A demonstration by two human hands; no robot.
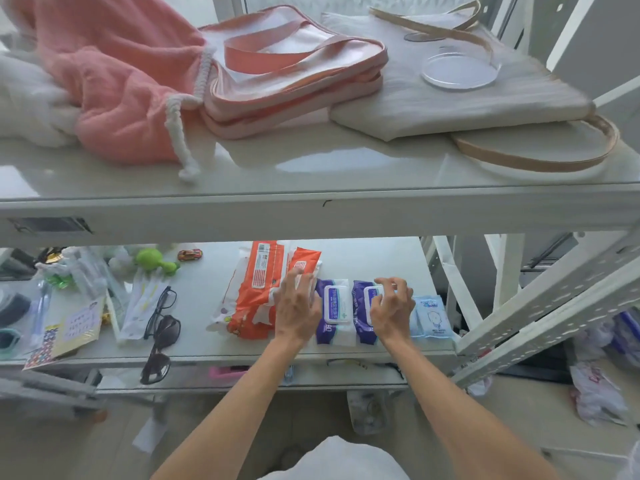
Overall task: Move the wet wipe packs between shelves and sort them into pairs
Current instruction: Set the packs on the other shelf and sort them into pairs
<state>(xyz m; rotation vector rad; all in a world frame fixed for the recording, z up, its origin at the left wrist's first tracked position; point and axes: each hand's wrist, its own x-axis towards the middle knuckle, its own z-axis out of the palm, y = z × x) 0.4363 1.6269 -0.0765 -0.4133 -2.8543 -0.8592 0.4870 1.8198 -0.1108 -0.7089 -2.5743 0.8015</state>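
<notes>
White metal lower shelf [194, 299]: orange plastic wipe packs [258, 289] paired left, purple lidded wipe packs [334, 306] paired centre, small blue sachets [431, 317] right. Left hand [298, 306] and right hand [391, 306] over the purple pair, fingers loosely spread, gripping nothing. Sorting seemingly near complete.

On the lower shelf [194, 292], 2 purple wipe packs [334, 311] lie side by side near the front edge, orange packs [258, 289] to their left and small blue packs [433, 317] toward the right end. The left hand [298, 306] rests spread between orange and purple; the right hand [391, 306] curls over the second purple pack.
</notes>
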